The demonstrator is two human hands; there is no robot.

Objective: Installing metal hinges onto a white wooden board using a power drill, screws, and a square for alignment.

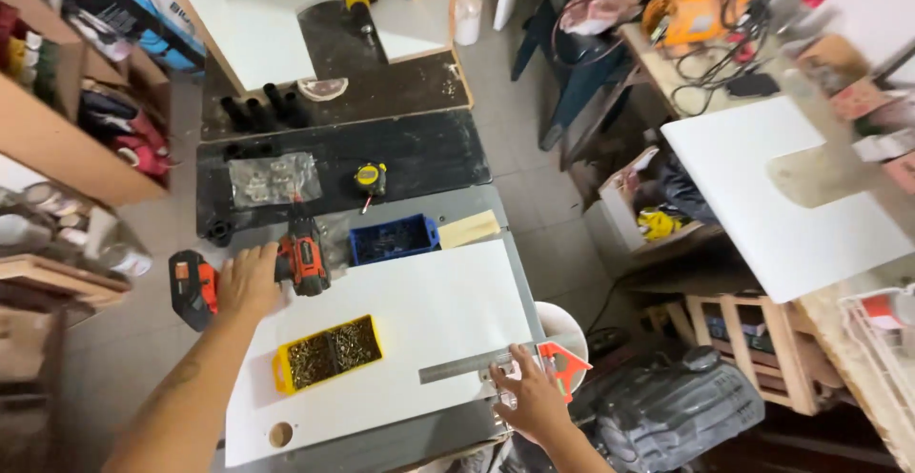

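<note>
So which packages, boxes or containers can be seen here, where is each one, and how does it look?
Yellow tray: on the white board, rectangular, full of screws.
Blue bin: above the board's top edge, beside the drill under the left hand, rectangular.
Clear bag: on the black bench, flat, small parts inside.
Cardboard box: on the floor to the right, open, white-edged.
No screens visible.

The table (438, 311) is viewed steeply from above by one head-worn camera, at arm's length.

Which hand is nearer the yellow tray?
Left. The left hand is on the drill just above the yellow tray; the right hand is across the board on the square.
</note>
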